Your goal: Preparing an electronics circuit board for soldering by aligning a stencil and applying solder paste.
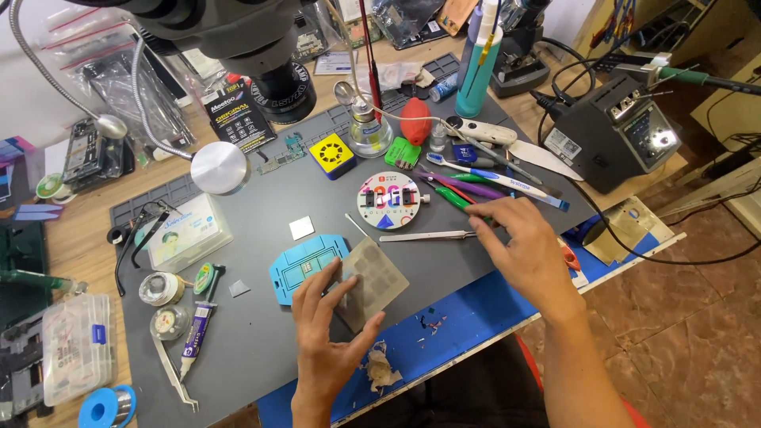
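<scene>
A thin metal stencil plate [372,281], square, grey and perforated with fine grids, is pinched in the left hand [329,349]: thumb on its near edge, fingers spread flat over its left part. The plate tilts just above the grey mat [261,349] of the counter, its far left corner overlapping a blue stencil holder [297,265]. To the right, the right hand [527,250] reaches far and left, fingers loosely curled, fingertips on a green-handled tool [456,198]; whether it grips the tool cannot be told. Metal tweezers [424,235] lie between the hands, just beyond the plate. Farther off sit a round white disc [387,200], a toothbrush [495,176] and a yellow square block [331,154].
</scene>
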